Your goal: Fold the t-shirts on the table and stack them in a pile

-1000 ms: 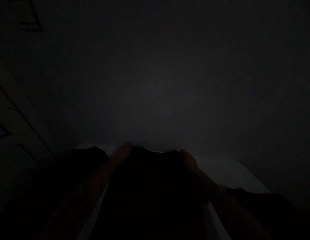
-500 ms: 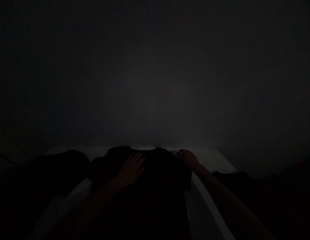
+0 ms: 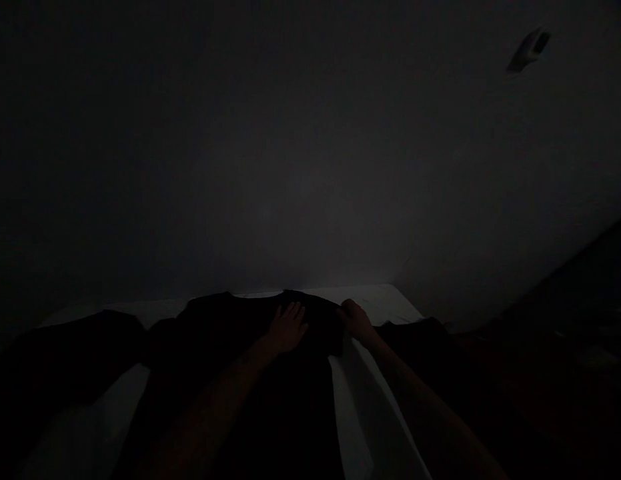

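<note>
The picture is very dark. A black T-shirt [image 3: 290,400] lies spread on a white surface [image 3: 377,297], its neckline toward the wall. Flat on the shirt below the shoulder, my left hand [image 3: 289,327] rests with its fingers apart. My right hand [image 3: 359,320] is at the edge of the right-side sleeve, fingers closed on the fabric there. The fingertips and the cloth between them are hard to make out.
Another dark garment [image 3: 85,347] lies at the left, touching or close to the shirt's sleeve. More dark cloth [image 3: 420,340] is at the right. Behind stands a grey wall [image 3: 300,167] with a small fixture [image 3: 529,50] high on the right.
The view has turned to the right, bringing the wall fixture in. My left hand has slid right across the shirt toward the shoulder. My right hand's fingers have closed at the sleeve edge.
</note>
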The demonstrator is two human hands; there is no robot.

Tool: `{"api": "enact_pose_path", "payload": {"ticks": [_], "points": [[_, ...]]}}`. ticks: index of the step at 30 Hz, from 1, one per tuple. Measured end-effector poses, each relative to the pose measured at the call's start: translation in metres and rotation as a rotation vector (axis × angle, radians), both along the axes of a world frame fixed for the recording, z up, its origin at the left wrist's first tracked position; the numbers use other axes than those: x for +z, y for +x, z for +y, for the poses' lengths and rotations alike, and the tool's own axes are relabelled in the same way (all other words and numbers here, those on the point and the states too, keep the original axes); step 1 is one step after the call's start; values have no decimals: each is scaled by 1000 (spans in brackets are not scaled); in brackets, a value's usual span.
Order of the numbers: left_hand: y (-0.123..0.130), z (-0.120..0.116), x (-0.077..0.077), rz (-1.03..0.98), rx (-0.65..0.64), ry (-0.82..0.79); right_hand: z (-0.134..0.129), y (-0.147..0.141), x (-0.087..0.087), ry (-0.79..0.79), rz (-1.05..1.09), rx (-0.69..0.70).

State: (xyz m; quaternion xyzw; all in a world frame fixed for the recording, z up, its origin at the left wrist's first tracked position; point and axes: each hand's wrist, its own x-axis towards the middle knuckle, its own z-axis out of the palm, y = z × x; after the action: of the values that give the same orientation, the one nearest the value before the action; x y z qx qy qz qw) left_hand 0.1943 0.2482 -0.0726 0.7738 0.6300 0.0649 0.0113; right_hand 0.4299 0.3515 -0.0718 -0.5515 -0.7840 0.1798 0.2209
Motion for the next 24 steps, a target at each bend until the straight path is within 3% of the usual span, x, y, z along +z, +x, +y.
{"api": "enact_pose_path", "payload": {"ticks": [5, 10, 20, 24], "points": [[10, 16, -9, 12, 14, 35, -10, 19, -13, 5, 172, -116], [22, 33, -10, 42, 24, 32, -25, 17, -28, -16, 266, -145], [38, 60, -15, 57, 84, 71, -32, 18, -34, 55, 593, -152], [47, 61, -21, 28, 92, 128, -33, 15, -36, 113, 587, -146]]}}
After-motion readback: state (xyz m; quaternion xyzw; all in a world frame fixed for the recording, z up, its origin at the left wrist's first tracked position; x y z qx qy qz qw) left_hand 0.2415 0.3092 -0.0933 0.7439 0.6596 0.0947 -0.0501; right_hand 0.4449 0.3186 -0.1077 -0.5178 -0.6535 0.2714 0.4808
